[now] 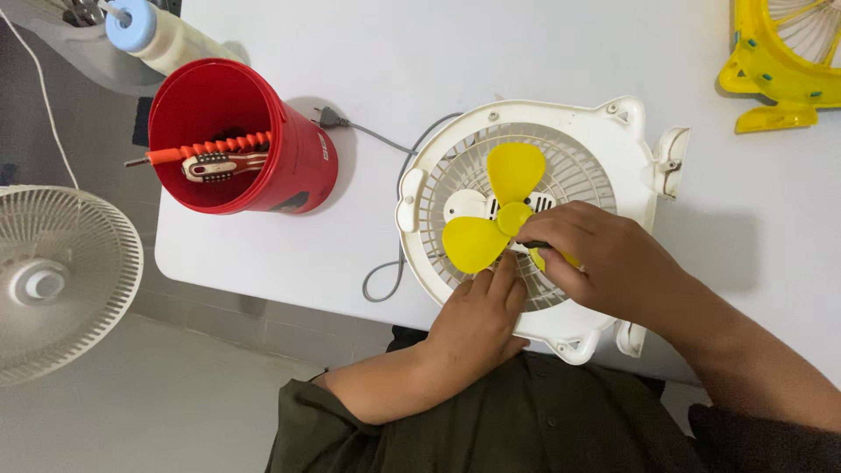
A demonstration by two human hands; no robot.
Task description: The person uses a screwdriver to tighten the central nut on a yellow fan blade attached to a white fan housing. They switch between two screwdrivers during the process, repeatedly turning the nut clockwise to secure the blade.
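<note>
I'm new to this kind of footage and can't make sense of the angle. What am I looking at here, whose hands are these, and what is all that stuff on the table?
The single picture comes from a camera worn on a person's head, looking straight down, so the two bare arms reaching up from the bottom are that person's own. On the white table lies a white fan housing on its back, with a yellow three-bladed propeller in the middle. The left hand rests on the grille at the near edge of the housing, fingers touching a blade. The right hand pinches something small and dark at the propeller hub; what it is cannot be made out. The fan's grey cord trails left. A red bucket holds screwdrivers. A yellow fan part sits top right, and another white fan stands off the table, left.
</note>
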